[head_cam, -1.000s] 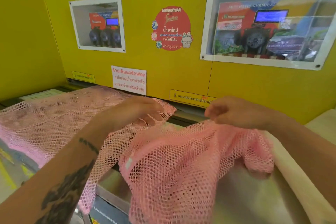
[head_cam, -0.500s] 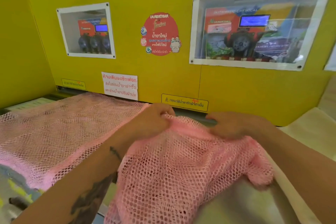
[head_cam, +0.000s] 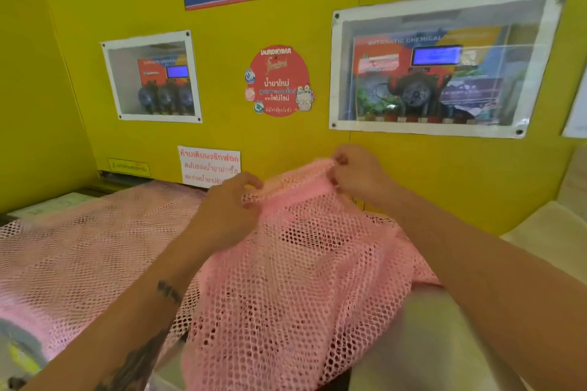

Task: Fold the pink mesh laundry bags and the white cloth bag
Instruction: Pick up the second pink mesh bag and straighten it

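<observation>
A pink mesh laundry bag (head_cam: 295, 289) with coarse holes hangs in front of me, lifted by its top hem. My left hand (head_cam: 227, 209) pinches the hem at its left end and my right hand (head_cam: 355, 173) pinches it higher at the right end. A second, finer pink mesh bag (head_cam: 82, 251) lies spread flat on the counter to the left, partly under my left forearm. A white cloth bag (head_cam: 549, 232) lies at the right edge, mostly hidden by my right arm.
A yellow wall panel (head_cam: 317, 136) with two windowed dispenser boxes, a red round sticker and a white notice stands close behind the counter. A metal counter surface (head_cam: 413, 352) shows below the held bag.
Both hands have taken hold of the coarse bag's top hem and raised it toward the wall, the right hand higher. The view has tilted upward.
</observation>
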A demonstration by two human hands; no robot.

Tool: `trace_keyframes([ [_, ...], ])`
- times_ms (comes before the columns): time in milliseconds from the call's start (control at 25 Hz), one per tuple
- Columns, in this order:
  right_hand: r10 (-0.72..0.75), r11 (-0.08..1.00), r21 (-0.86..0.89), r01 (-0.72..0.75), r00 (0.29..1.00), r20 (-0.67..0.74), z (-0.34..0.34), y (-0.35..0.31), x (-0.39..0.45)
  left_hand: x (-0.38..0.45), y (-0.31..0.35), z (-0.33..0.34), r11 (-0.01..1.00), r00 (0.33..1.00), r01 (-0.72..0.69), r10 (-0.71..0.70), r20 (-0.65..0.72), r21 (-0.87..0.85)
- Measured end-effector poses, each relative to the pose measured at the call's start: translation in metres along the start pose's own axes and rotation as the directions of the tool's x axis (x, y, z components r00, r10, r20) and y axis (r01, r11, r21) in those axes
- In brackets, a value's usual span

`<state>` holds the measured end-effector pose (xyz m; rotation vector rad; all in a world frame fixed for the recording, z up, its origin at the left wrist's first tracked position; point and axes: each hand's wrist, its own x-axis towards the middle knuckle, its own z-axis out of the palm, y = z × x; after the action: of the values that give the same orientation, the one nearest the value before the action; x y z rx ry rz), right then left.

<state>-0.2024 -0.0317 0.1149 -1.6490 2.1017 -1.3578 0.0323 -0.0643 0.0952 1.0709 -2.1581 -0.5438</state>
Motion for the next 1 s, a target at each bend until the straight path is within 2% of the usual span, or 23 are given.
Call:
trace_keyframes([
  [40,-0.006,0.994,0.104,0.013,0.998,-0.069,-0.005,-0.013,0.009,0.000,0.005,-0.008,0.997,0.997,-0.004,-0.001,-0.074,-0.075],
  [80,-0.031,0.988,0.145,0.050,0.991,-0.130,-0.015,-0.024,0.017,-0.001,0.013,-0.015,0.984,0.998,-0.018,0.008,-0.061,-0.175],
  [120,-0.052,0.990,0.120,0.071,0.986,-0.160,-0.028,-0.034,0.021,-0.003,0.021,-0.021,0.955,0.996,-0.034,0.055,0.064,-0.295],
  [160,-0.069,0.996,0.045,0.076,0.988,-0.139,-0.044,-0.040,0.021,-0.007,0.030,-0.025,0.918,0.956,-0.033,0.145,0.256,-0.396],
  [200,-0.078,0.995,-0.063,0.074,0.995,-0.061,-0.062,-0.043,0.016,-0.012,0.040,-0.026,0.890,0.870,-0.021,0.240,0.430,-0.455],
  [240,-0.061,0.979,-0.194,0.067,0.997,0.037,-0.080,-0.038,0.008,-0.015,0.046,-0.023,0.864,0.779,-0.001,0.316,0.542,-0.503],
  [280,-0.020,0.939,-0.340,0.056,0.994,0.108,-0.100,-0.029,-0.001,-0.016,0.047,-0.018,0.834,0.721,0.034,0.361,0.592,-0.550],
  [360,0.130,0.804,-0.595,-0.017,0.981,0.147,-0.134,0.003,-0.024,-0.008,0.046,-0.001,0.788,0.703,0.116,0.364,0.611,-0.604],
  [440,0.354,0.698,-0.696,-0.166,0.926,0.134,-0.155,0.037,-0.047,0.001,0.044,0.021,0.825,0.731,0.086,0.329,0.598,-0.559],
  [520,0.462,0.671,-0.690,-0.271,0.881,0.104,-0.159,0.062,-0.066,0.008,0.041,0.047,0.863,0.710,0.066,0.312,0.632,-0.500],
  [560,0.449,0.695,-0.666,-0.271,0.887,0.108,-0.155,0.069,-0.074,0.011,0.038,0.060,0.840,0.650,0.130,0.328,0.685,-0.526],
  [640,0.378,0.782,-0.590,-0.200,0.905,0.194,-0.139,0.069,-0.092,0.013,0.035,0.080,0.753,0.458,0.313,0.414,0.786,-0.579],
  [680,0.332,0.815,-0.565,-0.130,0.904,0.270,-0.129,0.064,-0.102,0.013,0.036,0.082,0.716,0.378,0.360,0.474,0.795,-0.598],
  [720,0.283,0.827,-0.562,-0.026,0.883,0.375,-0.119,0.058,-0.111,0.015,0.037,0.082,0.675,0.326,0.395,0.531,0.782,-0.623],
  [760,0.270,0.817,-0.573,0.067,0.833,0.483,-0.111,0.055,-0.121,0.017,0.042,0.081,0.609,0.321,0.441,0.578,0.750,-0.659],
  [800,0.286,0.804,-0.582,0.122,0.779,0.558,-0.105,0.056,-0.128,0.018,0.046,0.080,0.527,0.368,0.499,0.589,0.719,-0.688],
  [840,0.330,0.790,-0.600,0.127,0.736,0.590,-0.105,0.060,-0.133,0.019,0.049,0.083,0.469,0.468,0.522,0.541,0.699,-0.712],
  [880,0.371,0.769,-0.628,0.116,0.719,0.587,-0.109,0.067,-0.136,0.020,0.051,0.089,0.511,0.606,0.470,0.406,0.684,-0.720],
  [920,0.402,0.734,-0.672,0.099,0.734,0.547,-0.116,0.074,-0.138,0.021,0.051,0.098,0.684,0.739,0.348,0.221,0.637,-0.641],
  [960,0.404,0.699,-0.710,0.085,0.773,0.490,-0.124,0.079,-0.139,0.020,0.050,0.107,0.894,0.831,0.195,0.069,0.552,-0.404],
  [1000,0.392,0.672,-0.737,0.065,0.814,0.429,-0.133,0.082,-0.139,0.016,0.049,0.115,0.994,0.859,0.073,-0.023,0.511,-0.079],
])
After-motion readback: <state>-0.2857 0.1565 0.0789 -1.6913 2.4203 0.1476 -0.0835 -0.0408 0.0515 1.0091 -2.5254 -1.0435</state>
